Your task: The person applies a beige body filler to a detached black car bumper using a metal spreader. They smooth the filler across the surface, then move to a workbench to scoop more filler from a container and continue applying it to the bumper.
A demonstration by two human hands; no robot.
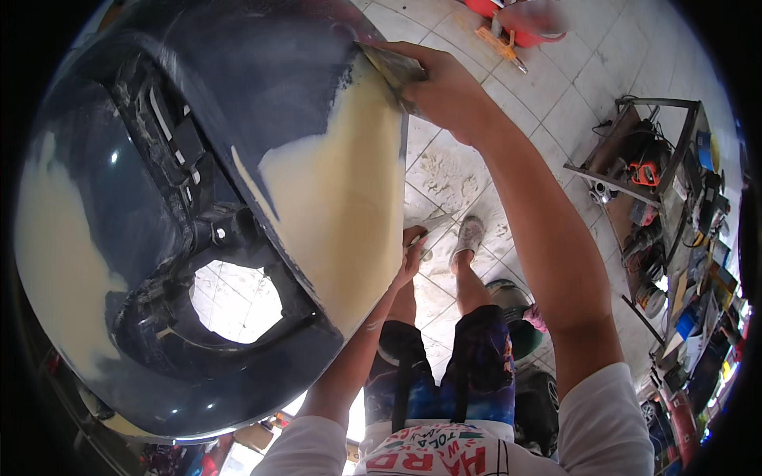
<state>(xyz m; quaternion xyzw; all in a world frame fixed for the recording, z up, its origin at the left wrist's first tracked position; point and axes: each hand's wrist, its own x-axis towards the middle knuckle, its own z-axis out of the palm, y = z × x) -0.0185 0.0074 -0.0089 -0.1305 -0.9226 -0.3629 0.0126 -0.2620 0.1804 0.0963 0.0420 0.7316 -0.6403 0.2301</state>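
A dark grey plastic car body panel (206,63) fills the left half, with cream filler patches (341,206) on it and an opening that shows floor tiles. At the panel's upper right edge, my right hand (440,91) grips a flat, putty-smeared spreader (385,67), its blade against the top of the large filler patch. My left hand (411,255) is lower, beside the panel's right edge and partly hidden by it, closed on a thin flat metal blade (435,222) that points out to the right over the floor.
Tiled floor (571,71) with white dust lies around my feet. A red tub (532,24) and an orange tool (500,47) sit at the top. At right stands a metal rack (655,186) with power tools and assorted clutter. A green bucket (524,337) is beside my right leg.
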